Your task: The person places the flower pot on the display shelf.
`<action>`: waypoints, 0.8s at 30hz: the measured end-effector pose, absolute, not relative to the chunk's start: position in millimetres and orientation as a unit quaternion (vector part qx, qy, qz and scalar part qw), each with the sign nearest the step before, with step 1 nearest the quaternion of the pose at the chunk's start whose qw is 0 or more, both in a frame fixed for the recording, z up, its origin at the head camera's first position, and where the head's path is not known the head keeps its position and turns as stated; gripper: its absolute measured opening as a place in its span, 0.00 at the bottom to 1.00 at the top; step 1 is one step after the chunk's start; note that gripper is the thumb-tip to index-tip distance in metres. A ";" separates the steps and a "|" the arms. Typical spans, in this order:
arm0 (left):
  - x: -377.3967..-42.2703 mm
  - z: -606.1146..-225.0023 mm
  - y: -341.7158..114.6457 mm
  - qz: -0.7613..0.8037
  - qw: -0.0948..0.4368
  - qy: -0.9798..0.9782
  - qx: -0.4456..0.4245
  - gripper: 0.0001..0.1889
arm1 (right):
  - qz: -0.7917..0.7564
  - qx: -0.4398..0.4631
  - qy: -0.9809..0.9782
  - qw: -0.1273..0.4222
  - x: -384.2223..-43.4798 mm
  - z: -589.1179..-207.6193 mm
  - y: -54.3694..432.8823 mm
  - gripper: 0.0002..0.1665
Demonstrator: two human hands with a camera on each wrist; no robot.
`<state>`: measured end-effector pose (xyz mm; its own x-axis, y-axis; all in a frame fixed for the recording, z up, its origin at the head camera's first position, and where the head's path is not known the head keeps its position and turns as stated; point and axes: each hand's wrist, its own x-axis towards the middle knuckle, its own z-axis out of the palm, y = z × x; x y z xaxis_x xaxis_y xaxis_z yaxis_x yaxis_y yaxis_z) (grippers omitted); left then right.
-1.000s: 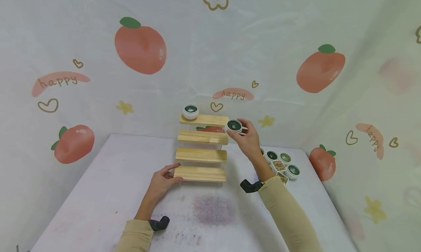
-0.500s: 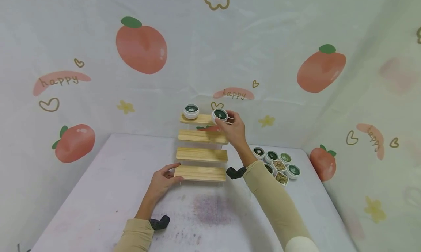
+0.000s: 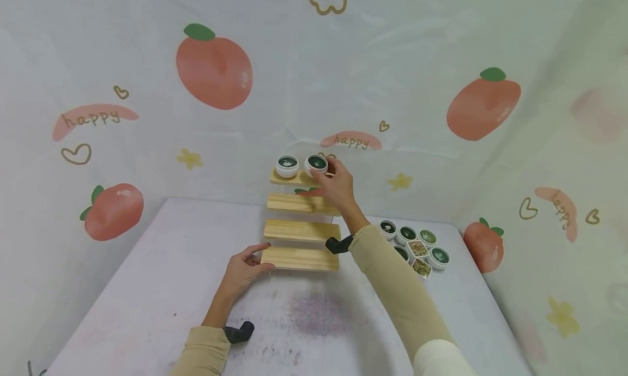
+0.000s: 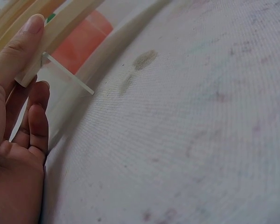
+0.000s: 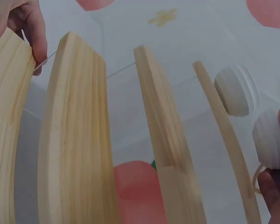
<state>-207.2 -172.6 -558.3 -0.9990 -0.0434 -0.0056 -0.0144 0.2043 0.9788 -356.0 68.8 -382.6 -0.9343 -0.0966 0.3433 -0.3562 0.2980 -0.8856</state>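
Note:
A stepped rack with wooden shelves stands at the middle of the table. My left hand (image 3: 242,271) grips the left end of its lowest shelf (image 3: 300,259), thumb on top in the left wrist view. Over the right part of the top shelf (image 3: 296,178), my right hand (image 3: 338,184) holds a small white cup (image 3: 316,163) with a dark green top. In the right wrist view a thin loop shows beside this cup (image 5: 271,140), and a narrow gap separates it from the shelf. Another white cup (image 3: 287,166) with a dark green top sits on that shelf's left end.
On the right of the table stand several round white cups (image 3: 439,258) with green tops. Among them are two square dishes (image 3: 418,249) of grainy bits. A printed cloth wall (image 3: 294,92) rises close behind the rack.
My right hand has carried the white cup leftward and a little up, from beside the rack to over the top shelf. The left hand keeps its grip on the lowest shelf.

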 end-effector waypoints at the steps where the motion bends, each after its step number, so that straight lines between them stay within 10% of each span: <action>1: -207.0 -557.7 -172.7 -0.632 0.011 -0.775 0.017 0.33 | 0.575 0.142 -0.798 0.110 -356.6 -382.3 67.6 0.34; 24: -207.6 -561.0 -172.8 -0.633 0.015 -0.774 0.026 0.32 | 0.522 0.140 -0.837 0.082 -359.6 -389.7 60.5 0.40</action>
